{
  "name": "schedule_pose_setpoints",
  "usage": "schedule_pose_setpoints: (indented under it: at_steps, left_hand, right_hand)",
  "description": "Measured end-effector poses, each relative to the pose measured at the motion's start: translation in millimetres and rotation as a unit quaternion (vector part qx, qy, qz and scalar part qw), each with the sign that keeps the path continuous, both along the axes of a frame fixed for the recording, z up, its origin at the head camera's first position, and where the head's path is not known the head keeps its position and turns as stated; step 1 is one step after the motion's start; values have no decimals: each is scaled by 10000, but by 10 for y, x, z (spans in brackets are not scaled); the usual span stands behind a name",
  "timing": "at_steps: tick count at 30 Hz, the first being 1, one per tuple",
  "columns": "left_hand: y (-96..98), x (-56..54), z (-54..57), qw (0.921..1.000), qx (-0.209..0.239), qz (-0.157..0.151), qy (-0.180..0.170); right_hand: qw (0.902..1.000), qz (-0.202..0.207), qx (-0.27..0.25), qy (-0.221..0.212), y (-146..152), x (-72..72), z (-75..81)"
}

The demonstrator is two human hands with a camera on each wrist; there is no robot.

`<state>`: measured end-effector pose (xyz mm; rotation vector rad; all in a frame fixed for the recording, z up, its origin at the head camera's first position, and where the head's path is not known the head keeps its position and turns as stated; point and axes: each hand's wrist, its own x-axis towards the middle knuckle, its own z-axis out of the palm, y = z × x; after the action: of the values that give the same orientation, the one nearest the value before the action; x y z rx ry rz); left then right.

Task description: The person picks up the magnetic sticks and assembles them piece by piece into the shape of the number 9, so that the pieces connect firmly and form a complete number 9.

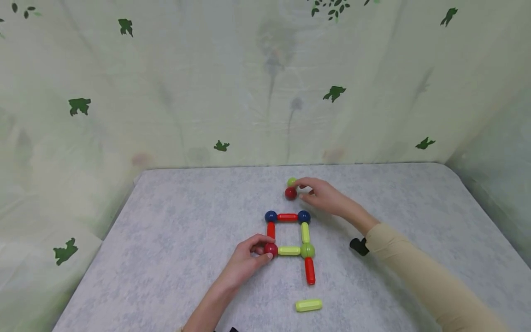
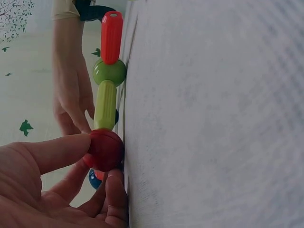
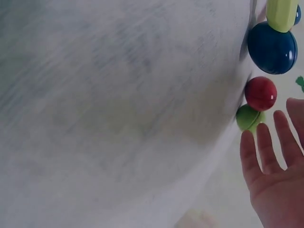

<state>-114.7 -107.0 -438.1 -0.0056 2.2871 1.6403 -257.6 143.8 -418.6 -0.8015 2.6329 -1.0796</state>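
Observation:
My left hand (image 1: 248,259) pinches the red ball (image 2: 105,151) at the near left corner of a square of toy rods and balls; the thumb lies on one side, fingers on the other. Two blue balls (image 1: 304,217) form the far corners and a lime green ball (image 1: 307,250) the near right one. From that green ball a red rod (image 1: 309,271) points toward me. Beyond the square, my right hand (image 1: 325,197) reaches in with spread fingers, fingertips right by a loose red ball (image 3: 261,93) and a green ball (image 3: 248,117) behind it.
A loose lime green rod (image 1: 309,305) lies on the grey table (image 1: 186,221) near me. A black strap piece (image 1: 359,246) shows under the right sleeve. A pale curtain (image 1: 199,83) with leaf prints hangs behind the table's far edge.

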Motion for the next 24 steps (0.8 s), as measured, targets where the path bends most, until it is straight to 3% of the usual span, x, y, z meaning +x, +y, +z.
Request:
schedule_pose_setpoints:
  at_steps: [11, 18, 24]
  left_hand:
    - [6, -12, 6, 10000, -11, 11, -68]
    - [1, -3, -13, 10000, 20, 43, -63]
    - [10, -4, -6, 10000, -20, 68, -66]
  right_hand:
    - [9992, -83, 384, -6, -151, -81, -87]
    - [9975, -277, 545, -343, -163, -67, -153]
    - [9976, -403, 470, -321, -107, -35, -141]
